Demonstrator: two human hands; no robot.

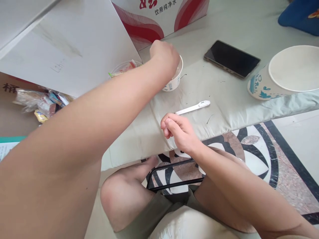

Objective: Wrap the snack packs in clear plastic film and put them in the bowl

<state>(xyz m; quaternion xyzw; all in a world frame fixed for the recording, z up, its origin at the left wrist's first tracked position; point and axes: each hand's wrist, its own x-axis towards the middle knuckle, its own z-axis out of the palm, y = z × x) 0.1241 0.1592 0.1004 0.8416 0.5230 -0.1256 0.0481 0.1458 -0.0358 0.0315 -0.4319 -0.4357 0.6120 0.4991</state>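
Note:
My left hand [165, 54] is bent over a small white paper cup [172, 85] with blue print. Its fingers are hidden behind the wrist and the back of the hand, so their grip cannot be seen. Nearer to me, my right hand [179, 131] is closed, fingers curled in and thumb pressed against them; whatever may be inside is hidden. Just beyond its knuckles lies a slim white plastic tool [193, 108] with a small dark slot near its far end. Beside the cup, partly behind my left forearm, is a clear round container [122, 68] with coloured wrappers.
A black phone [231, 59] lies on the pale cloth [224, 106], left of a large white paper tub [260, 83]. White and red cartons [139, 25] stand at the back left. Small wrapped packets [47, 104] sit at far left, and something blue [299, 18] at top right.

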